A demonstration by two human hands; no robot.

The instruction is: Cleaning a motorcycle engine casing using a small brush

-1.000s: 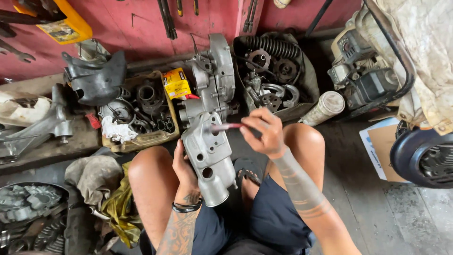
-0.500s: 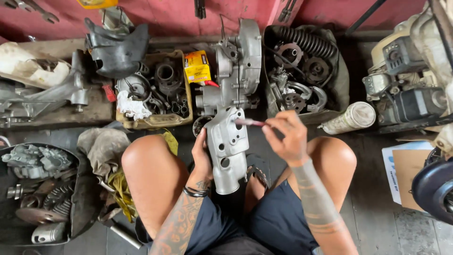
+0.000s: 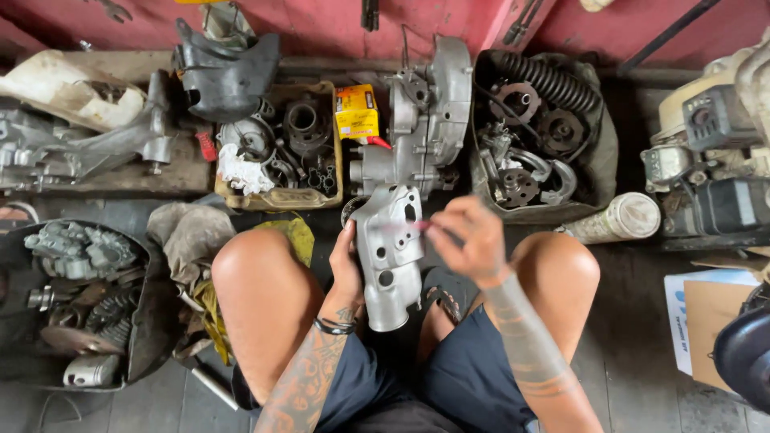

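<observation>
A person sits on the floor, seen from above, knees spread. The left hand is clamped around the left edge of a silver metal engine cover, holding it upright between the knees, at the centre of the view. The right hand, at 3 o'clock of the cover, is blurred; its fingers are pinched together on a thin pinkish tool whose tip lies across the cover's upper face. What kind of tool it is cannot be made out.

At 12 o'clock of the cover, just beyond it, lies a large grey engine casing, with a small yellow box at its left side. At 11 o'clock a shallow tray holds dark rings, gears and a white rag. At 1 o'clock an open bag holds a black coil spring, discs and brackets. A whitish cylinder lies at 3 o'clock, beside the right knee. At 9 o'clock crumpled cloths lie by the left knee, and farther out a dark tub holds grey metal parts.

The cover's lower end hides the ground between the legs. A machine at the right edge and a dark round object at 4 o'clock are cut off by the frame
</observation>
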